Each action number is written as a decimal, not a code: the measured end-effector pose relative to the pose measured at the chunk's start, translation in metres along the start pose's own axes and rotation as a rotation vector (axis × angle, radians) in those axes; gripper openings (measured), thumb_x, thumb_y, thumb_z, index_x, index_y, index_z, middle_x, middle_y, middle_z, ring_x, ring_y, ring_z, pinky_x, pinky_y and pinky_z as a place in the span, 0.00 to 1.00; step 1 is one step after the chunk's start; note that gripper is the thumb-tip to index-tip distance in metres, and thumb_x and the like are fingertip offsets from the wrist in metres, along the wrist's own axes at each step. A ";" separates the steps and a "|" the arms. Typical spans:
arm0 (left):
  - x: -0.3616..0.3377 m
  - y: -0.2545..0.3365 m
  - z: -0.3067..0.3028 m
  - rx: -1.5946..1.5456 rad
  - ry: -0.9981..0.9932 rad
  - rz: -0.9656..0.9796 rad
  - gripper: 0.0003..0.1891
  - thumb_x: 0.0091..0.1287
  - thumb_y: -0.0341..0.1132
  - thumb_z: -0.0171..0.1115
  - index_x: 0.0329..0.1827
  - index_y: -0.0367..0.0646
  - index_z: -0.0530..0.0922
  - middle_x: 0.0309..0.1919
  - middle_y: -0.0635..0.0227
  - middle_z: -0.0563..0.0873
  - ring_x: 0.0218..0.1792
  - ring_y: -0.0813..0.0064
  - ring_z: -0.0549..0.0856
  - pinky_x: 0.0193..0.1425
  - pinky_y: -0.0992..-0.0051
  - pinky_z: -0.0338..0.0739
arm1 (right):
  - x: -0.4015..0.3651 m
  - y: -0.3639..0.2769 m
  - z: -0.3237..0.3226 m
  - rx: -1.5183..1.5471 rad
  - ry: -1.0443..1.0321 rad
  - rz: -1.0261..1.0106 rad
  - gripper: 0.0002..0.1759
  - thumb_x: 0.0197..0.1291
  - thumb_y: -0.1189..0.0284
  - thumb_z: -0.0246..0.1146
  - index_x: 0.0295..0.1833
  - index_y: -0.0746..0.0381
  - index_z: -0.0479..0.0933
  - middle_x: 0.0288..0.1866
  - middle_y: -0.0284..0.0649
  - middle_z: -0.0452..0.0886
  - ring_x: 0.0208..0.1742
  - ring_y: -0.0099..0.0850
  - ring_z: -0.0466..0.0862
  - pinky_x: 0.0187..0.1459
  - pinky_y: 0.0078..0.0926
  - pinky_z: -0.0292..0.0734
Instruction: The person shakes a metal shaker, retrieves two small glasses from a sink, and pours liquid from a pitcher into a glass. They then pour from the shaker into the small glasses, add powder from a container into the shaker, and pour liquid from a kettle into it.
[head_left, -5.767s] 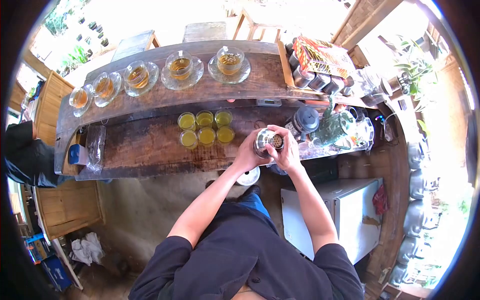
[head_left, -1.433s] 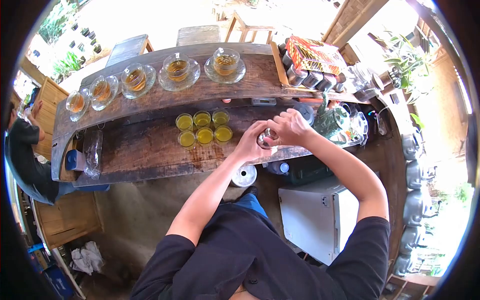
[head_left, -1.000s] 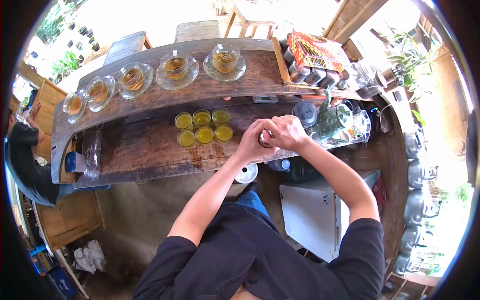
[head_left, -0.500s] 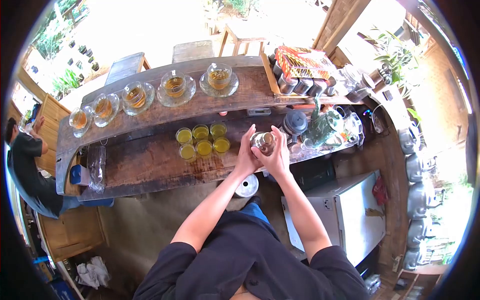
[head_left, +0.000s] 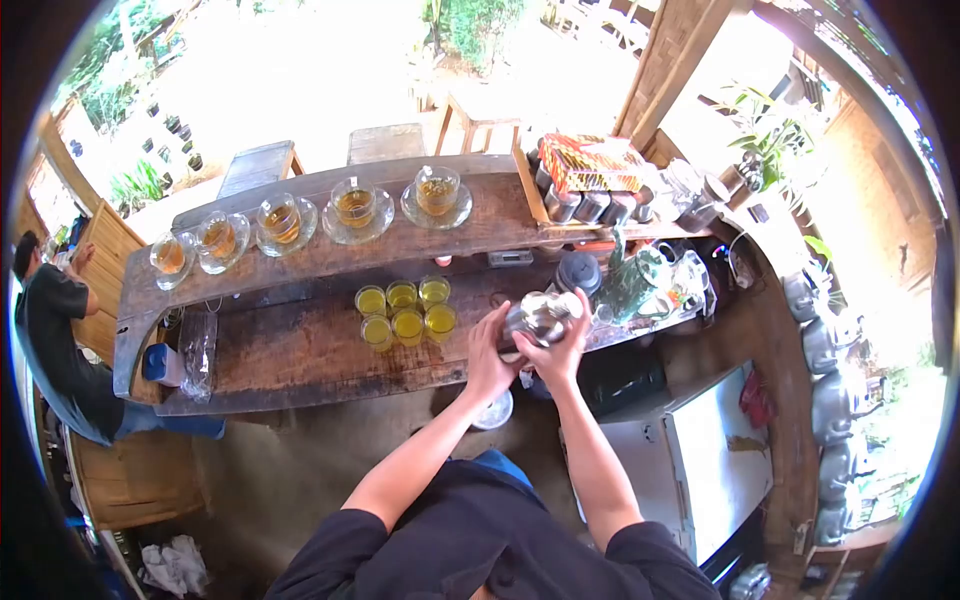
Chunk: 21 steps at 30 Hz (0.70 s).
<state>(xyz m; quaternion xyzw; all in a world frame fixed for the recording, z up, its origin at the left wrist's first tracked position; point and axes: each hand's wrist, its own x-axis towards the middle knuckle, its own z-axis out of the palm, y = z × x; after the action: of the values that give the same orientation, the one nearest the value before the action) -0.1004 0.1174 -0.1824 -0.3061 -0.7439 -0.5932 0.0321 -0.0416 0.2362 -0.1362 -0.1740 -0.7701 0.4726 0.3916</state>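
Note:
A shiny metal shaker (head_left: 541, 318) is held between my two hands over the front edge of the lower counter, tilted with its rounded top to the right. My left hand (head_left: 493, 355) wraps round its left end. My right hand (head_left: 558, 350) has its fingers round the right end, thumb toward the middle. Left of my hands, several small glasses of yellow-green liquid (head_left: 406, 325) stand in two rows on the lower counter (head_left: 280, 355). On the raised ledge, several glass cups of amber drink (head_left: 355, 205) stand on glass saucers.
A green teapot (head_left: 640, 280) and a grey-lidded container (head_left: 579, 272) stand right of my hands. Metal tins with a red packet (head_left: 592, 163) sit on a tray. Another person (head_left: 65, 330) is at the far left. A white fridge (head_left: 720, 460) stands below right.
The shaker has gone from pointing up at me to lying tilted to the right, raised slightly, with my right hand shifted rightward. The camera view has tipped a little upward.

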 end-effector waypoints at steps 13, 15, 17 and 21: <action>-0.089 0.089 -0.036 -0.826 -0.154 -0.490 0.43 0.50 0.29 0.85 0.73 0.44 0.73 0.65 0.60 0.82 0.68 0.60 0.80 0.70 0.61 0.77 | -0.079 -0.099 -0.062 0.264 -0.045 0.183 0.50 0.38 0.71 0.89 0.69 0.63 0.71 0.62 0.40 0.81 0.60 0.32 0.82 0.66 0.35 0.77; -0.061 0.150 -0.055 -0.150 -0.143 0.175 0.43 0.47 0.29 0.83 0.71 0.44 0.76 0.62 0.58 0.83 0.65 0.54 0.82 0.69 0.59 0.78 | -0.075 -0.144 -0.108 0.154 0.059 -0.144 0.51 0.37 0.67 0.87 0.69 0.65 0.69 0.64 0.43 0.78 0.62 0.33 0.82 0.65 0.34 0.78; -0.047 0.214 -0.072 -0.123 -0.100 0.456 0.39 0.48 0.28 0.81 0.68 0.44 0.78 0.59 0.58 0.84 0.61 0.54 0.84 0.65 0.59 0.79 | -0.073 -0.187 -0.137 0.485 0.166 -0.397 0.63 0.37 0.56 0.88 0.74 0.64 0.58 0.69 0.50 0.71 0.67 0.50 0.80 0.64 0.47 0.83; -0.052 0.251 -0.091 -0.131 0.036 0.799 0.34 0.51 0.28 0.81 0.64 0.44 0.80 0.56 0.58 0.86 0.54 0.57 0.87 0.57 0.63 0.83 | -0.117 -0.204 -0.150 0.827 0.200 -0.369 0.73 0.39 0.56 0.90 0.81 0.54 0.44 0.78 0.57 0.60 0.70 0.57 0.78 0.71 0.59 0.78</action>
<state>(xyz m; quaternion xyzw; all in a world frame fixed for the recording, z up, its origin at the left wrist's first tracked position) 0.0364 0.0406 0.0397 -0.5620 -0.5265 -0.5854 0.2534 0.1685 0.1495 0.0258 0.0920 -0.4936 0.6432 0.5781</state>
